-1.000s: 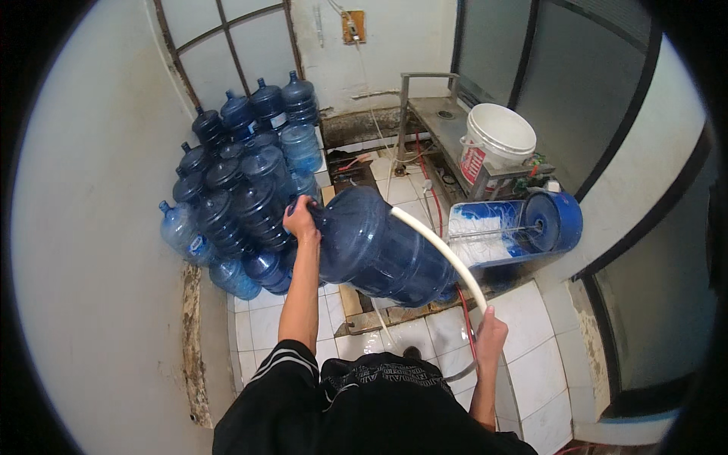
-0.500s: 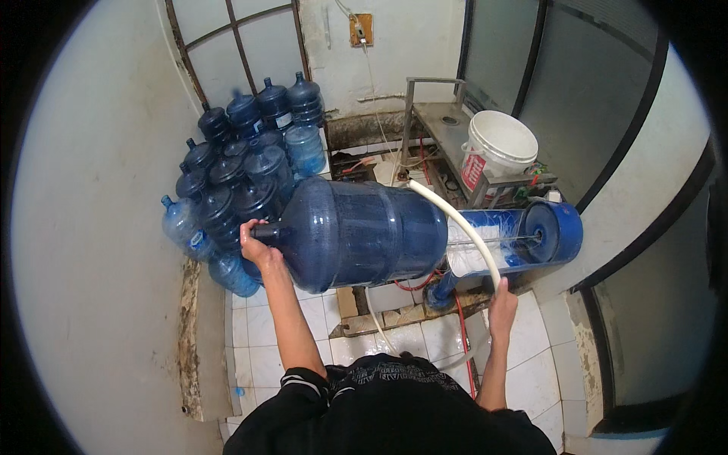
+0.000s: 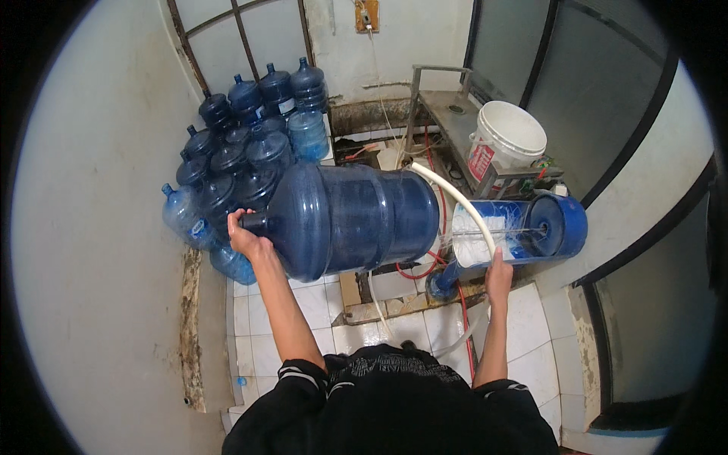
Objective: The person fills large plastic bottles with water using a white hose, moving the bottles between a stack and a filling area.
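**Big jug sideways, hose in the other hand**

Holding the big blue jug (image 3: pixel 353 220) level by its neck, my left hand (image 3: pixel 244 236) is wrapped tight around it, out over the tiled floor (image 3: pixel 523 349). My right hand (image 3: pixel 498 271) is closed on the white hose (image 3: pixel 462 208), which curves behind the jug's base. I judge one hand at the neck risky: the jug could twist loose and hit the stacked bottles (image 3: pixel 243 144).

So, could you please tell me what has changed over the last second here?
The big blue jug swung from tilted to lying level, its neck now pointing left, and the left hand gripping that neck came down and leftward with it. The right hand kept hold of the white hose. The stacked jugs stayed put.
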Available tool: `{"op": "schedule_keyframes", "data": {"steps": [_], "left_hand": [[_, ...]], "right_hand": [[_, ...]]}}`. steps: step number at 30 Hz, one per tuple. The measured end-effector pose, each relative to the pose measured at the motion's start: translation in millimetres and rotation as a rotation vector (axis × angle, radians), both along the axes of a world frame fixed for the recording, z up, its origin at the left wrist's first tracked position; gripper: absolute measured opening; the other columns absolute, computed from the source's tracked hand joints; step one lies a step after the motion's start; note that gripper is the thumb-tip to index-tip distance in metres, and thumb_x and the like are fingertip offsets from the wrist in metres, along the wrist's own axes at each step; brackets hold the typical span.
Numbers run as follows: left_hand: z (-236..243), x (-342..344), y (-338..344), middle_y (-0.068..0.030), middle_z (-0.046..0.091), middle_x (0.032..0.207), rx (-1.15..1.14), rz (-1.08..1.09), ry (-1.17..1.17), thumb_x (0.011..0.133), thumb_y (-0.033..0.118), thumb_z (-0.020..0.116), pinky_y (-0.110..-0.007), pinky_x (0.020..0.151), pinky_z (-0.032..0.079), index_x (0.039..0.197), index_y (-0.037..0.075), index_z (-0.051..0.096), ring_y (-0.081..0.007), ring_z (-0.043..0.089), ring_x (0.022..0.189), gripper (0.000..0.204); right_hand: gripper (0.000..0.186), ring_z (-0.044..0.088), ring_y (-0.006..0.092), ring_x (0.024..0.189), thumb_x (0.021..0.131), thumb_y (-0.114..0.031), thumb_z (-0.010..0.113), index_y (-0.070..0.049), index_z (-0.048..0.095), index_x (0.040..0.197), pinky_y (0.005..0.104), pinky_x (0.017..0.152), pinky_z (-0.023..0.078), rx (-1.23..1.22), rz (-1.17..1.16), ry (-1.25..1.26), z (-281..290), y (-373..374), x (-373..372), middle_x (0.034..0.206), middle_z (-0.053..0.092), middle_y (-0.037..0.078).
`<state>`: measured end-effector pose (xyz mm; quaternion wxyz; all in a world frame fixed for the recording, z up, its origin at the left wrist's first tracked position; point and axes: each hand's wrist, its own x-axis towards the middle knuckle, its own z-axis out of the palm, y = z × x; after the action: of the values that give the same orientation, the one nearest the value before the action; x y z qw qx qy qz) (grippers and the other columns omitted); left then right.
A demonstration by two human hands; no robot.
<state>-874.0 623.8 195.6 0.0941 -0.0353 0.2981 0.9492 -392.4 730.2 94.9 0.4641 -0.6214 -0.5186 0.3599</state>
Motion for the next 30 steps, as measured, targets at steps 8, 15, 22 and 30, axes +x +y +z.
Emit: {"op": "schedule_keyframes", "data": {"steps": [8,15,22,30], "left_hand": [[9.3,-7.5,45.9,-0.0084,0.062,0.071,-0.208,0.212,0.007,0.064,0.001,0.066,-0.027,0.057,0.047,0.071,-0.005,0.059,-0.0168,0.057,0.060,0.011],[-22.3,5.3,113.0,-0.0090,0.063,0.074,-0.575,0.241,0.224,0.061,0.010,0.073,-0.031,0.066,0.047,0.078,-0.004,0.059,-0.0194,0.058,0.067,0.026],[-68.5,75.9,121.8,-0.0080,0.062,0.073,-0.758,0.036,0.818,0.056,0.015,0.074,-0.031,0.069,0.047,0.079,0.000,0.060,-0.0177,0.058,0.070,0.031],[-134.4,99.7,69.8,-0.0179,0.064,0.071,-1.114,-0.283,1.112,0.060,0.028,0.078,-0.038,0.067,0.050,0.086,0.000,0.062,-0.0320,0.065,0.071,0.041]], "right_hand": [[0.058,0.032,0.0078,0.039,0.094,-0.048,0.039,-0.011,0.035,0.051,0.0276,0.037,0.024,-0.041,0.041,-0.043,3.2,-65.8,15.1,0.045,0.033,-0.003],[0.057,0.030,0.0080,0.044,0.095,-0.041,0.041,-0.008,0.035,0.049,0.0293,0.042,0.023,-0.137,0.131,0.064,14.2,-116.3,0.2,0.047,0.033,-0.002],[0.056,0.032,0.0082,0.046,0.095,-0.037,0.043,-0.004,0.039,0.051,0.0298,0.043,0.024,-0.012,0.244,0.037,35.4,-117.9,-20.0,0.047,0.035,-0.002],[0.058,0.028,0.0108,0.050,0.095,-0.038,0.045,0.003,0.037,0.055,0.0352,0.044,0.024,0.004,0.346,-0.211,29.0,-110.2,-49.2,0.049,0.030,0.002]]}}
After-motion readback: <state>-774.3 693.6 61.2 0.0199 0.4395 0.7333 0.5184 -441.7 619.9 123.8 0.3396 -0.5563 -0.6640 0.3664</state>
